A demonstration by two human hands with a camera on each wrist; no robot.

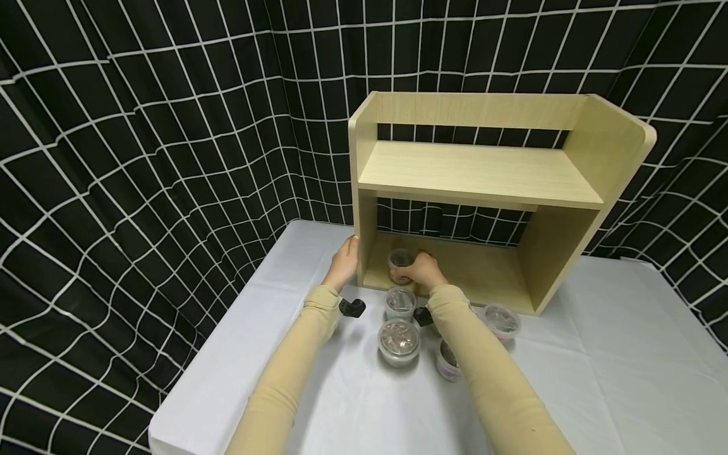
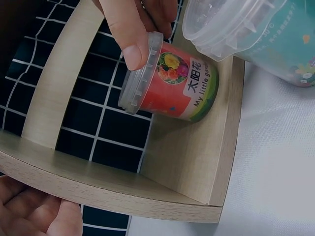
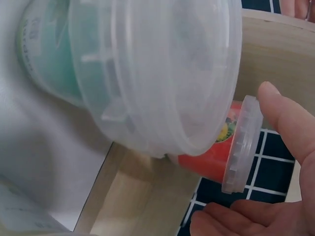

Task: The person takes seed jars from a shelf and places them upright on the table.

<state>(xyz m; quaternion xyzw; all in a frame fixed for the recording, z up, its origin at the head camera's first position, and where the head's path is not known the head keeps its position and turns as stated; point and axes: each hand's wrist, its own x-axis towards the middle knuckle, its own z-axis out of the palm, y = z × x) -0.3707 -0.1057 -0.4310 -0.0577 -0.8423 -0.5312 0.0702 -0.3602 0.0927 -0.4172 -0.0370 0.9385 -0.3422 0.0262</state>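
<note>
A red tub with a clear lid and a flower picture (image 2: pixel 172 81) stands on the lower board of a small wooden shelf (image 1: pixel 455 170), near its left side. My right hand (image 1: pixel 423 270) is around this tub; its thumb lies across the lid in the left wrist view. In the right wrist view the fingers (image 3: pixel 236 219) look spread and slightly apart from the lid. My left hand (image 1: pixel 343 262) rests against the outside of the shelf's left side panel, fingers loosely bent (image 2: pixel 39 216). A teal tub with a clear lid (image 3: pixel 157 73) stands just in front of the shelf.
More lidded tubs stand on the white table: a wide one (image 1: pixel 399 341) in front, one (image 1: pixel 448 361) partly behind my right forearm, and another (image 1: pixel 502 321) right of it. The shelf's upper board (image 1: pixel 478 170) overhangs the lower space. A black gridded curtain (image 1: pixel 227 126) hangs behind.
</note>
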